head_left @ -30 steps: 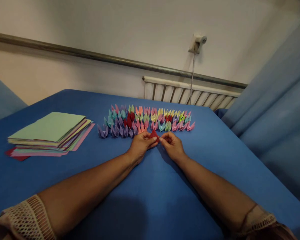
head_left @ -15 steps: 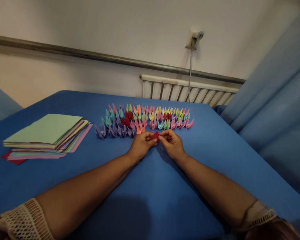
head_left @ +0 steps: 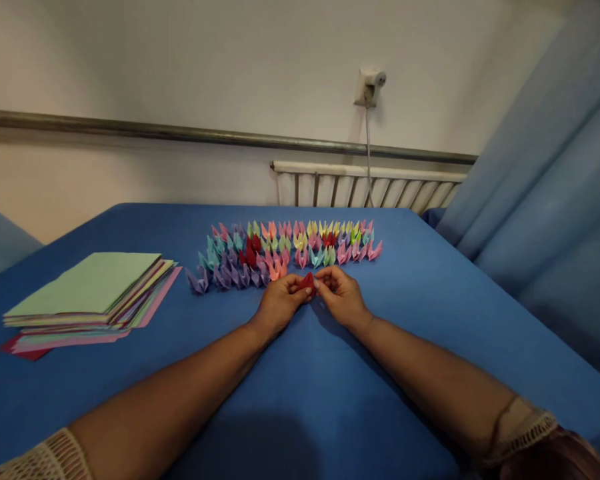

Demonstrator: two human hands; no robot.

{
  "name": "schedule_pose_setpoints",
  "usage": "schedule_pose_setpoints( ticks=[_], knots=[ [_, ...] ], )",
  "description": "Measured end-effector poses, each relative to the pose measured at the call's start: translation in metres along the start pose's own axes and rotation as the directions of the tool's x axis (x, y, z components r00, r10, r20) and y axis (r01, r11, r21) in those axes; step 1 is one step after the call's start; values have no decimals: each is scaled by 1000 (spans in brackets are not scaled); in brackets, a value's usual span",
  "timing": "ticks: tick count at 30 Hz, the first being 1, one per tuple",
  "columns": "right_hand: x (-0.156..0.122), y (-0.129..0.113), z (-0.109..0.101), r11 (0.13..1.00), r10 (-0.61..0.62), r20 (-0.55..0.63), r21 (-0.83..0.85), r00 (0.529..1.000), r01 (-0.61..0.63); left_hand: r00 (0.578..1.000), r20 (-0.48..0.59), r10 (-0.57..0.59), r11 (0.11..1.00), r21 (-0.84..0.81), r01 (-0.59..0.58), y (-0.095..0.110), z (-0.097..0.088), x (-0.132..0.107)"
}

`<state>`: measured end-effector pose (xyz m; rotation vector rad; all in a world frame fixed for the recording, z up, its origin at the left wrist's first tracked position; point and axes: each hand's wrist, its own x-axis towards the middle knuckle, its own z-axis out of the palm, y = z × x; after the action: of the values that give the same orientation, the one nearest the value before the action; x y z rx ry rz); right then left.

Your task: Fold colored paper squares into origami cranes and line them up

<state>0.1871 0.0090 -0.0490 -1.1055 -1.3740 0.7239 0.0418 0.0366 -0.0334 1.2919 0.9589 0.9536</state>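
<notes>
A small folded piece of red paper (head_left: 307, 281) is held up between my two hands, just in front of the rows of paper cranes. My left hand (head_left: 280, 303) pinches its left side between thumb and fingers. On the other side, my right hand (head_left: 343, 297) has its thumb and fingertips closed on the paper's right edge. Close behind my hands stand several rows of folded paper cranes (head_left: 240, 273) in purple, blue, pink, red, green and yellow. An orange crane (head_left: 278, 267) is nearest to my left hand.
A stack of coloured paper sheets (head_left: 87, 283), pale green on top, lies at the left of the blue-covered table (head_left: 480, 300). Behind are a wall rail (head_left: 205, 133), a radiator (head_left: 380, 173) and a plugged-in socket (head_left: 367, 88). A blue curtain (head_left: 540, 160) hangs at the right.
The camera view has tilted slightly, so the scene sits lower and a little to the left. Both hands still hold the red paper, with the right fingers closer against it.
</notes>
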Motion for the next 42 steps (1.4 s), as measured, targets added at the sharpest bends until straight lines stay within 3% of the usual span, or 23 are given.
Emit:
schedule_pose_setpoints(
  ticks=[11,19,28,35,39,42],
  knots=[
    [-2,-7,-2,986,-113,8,-125,994,113,998,43,-40,999,-14,40,3,0,-1],
    [6,1,1,974,114,-16,196,993,-109,992,33,-125,990,-67,127,11,-1,-4],
    [7,-2,2,940,158,-49,312,986,-135,991,33,-133,988,-68,135,11,-1,-5],
    [6,-4,3,949,137,13,286,990,-135,992,18,-129,989,-76,130,11,1,-8],
    [3,-7,0,974,105,6,200,994,-104,998,0,-70,997,-30,70,9,1,-8],
    [1,-8,-4,988,62,65,135,996,-70,999,-9,-33,999,13,33,8,0,-5]
  ],
)
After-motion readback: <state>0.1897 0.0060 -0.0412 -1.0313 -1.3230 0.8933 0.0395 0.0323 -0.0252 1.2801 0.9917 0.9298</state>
